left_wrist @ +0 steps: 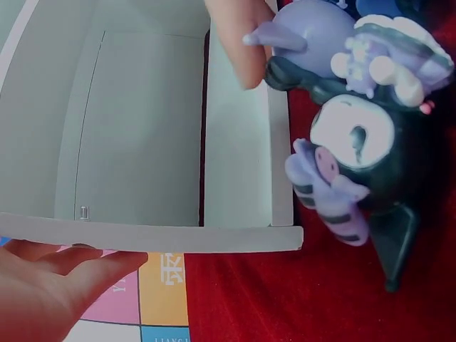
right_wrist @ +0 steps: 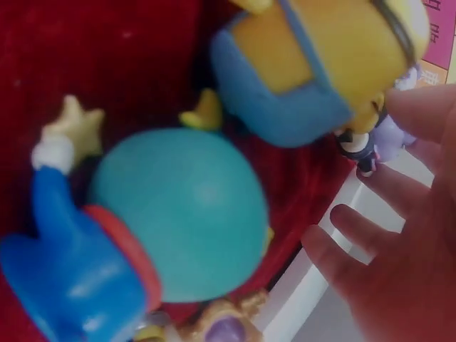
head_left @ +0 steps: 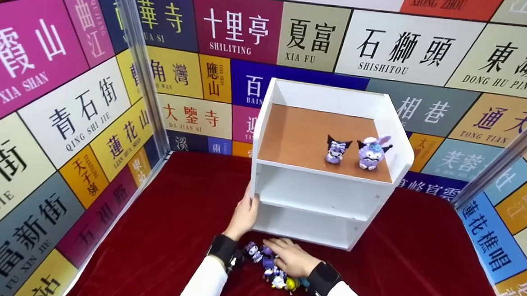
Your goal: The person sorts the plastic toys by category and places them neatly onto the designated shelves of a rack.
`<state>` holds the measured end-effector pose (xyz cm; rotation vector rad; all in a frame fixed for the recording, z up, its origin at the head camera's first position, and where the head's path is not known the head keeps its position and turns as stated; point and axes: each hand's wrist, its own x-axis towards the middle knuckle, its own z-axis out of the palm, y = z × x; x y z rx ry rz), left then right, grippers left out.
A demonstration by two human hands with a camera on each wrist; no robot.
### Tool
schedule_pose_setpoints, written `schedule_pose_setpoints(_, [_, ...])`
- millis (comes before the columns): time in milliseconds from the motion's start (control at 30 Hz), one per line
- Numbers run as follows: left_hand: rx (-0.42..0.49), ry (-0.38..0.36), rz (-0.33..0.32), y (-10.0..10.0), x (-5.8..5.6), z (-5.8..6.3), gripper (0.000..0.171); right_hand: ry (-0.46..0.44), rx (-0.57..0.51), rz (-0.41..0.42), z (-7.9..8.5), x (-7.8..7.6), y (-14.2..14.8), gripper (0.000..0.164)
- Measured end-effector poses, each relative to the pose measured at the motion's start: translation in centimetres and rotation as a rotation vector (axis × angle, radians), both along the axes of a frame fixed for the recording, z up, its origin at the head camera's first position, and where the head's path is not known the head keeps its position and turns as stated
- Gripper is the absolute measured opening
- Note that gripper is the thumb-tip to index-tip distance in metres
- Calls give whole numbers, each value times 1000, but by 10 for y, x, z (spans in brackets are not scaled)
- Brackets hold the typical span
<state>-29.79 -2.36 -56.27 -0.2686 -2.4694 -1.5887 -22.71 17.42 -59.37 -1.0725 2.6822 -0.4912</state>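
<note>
My left hand (head_left: 244, 214) rests against the outer left side of a small white shelf unit (head_left: 315, 191). In the left wrist view the fingers of that hand (left_wrist: 64, 285) lie along the outside of the panel. My right hand (head_left: 296, 258) reaches, fingers extended, over a cluster of small toy figures (head_left: 266, 261) in front of the shelf. Near it, the right wrist view has a yellow figure in blue overalls (right_wrist: 285, 78) and a blue-and-teal figure (right_wrist: 182, 214). A black-and-purple figure (left_wrist: 356, 135) looms in the left wrist view. Whether the right fingertips touch a figure is unclear.
Two purple-and-black figures, a smaller one (head_left: 335, 151) and a larger one (head_left: 371, 154), stand on the brown top board (head_left: 300, 136). Dark red cloth (head_left: 160, 233) covers the table. Panels with colourful lettered signs (head_left: 310, 37) enclose the back and sides.
</note>
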Motion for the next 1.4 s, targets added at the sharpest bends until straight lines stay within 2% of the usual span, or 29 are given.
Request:
schedule_pose_setpoints(200, [8, -10, -2, 0, 3, -5, 57, 34, -1, 0, -6, 1, -1, 53])
schedule_pose_setpoints(567, [10, -27, -25, 0, -3, 4, 58, 20, -35, -37, 5, -4, -2, 46])
schedule_pose_setpoints(800, [14, -14, -23, 1, -2, 1, 58, 56, -84, -11, 1, -5, 1, 55])
schedule_pose_setpoints(1033, [13, 6, -7, -1, 2, -3, 57, 75, -148, -18, -10, 0, 1, 28])
schedule_pose_setpoints(1200, [15, 8, -12, 0, 2, 0, 57, 127, -153, -3, -11, -1, 1, 25])
schedule_pose_setpoints(1400, [18, -5, -19, -1, 1, 0, 57, 134, -174, -41, -11, 0, 1, 21])
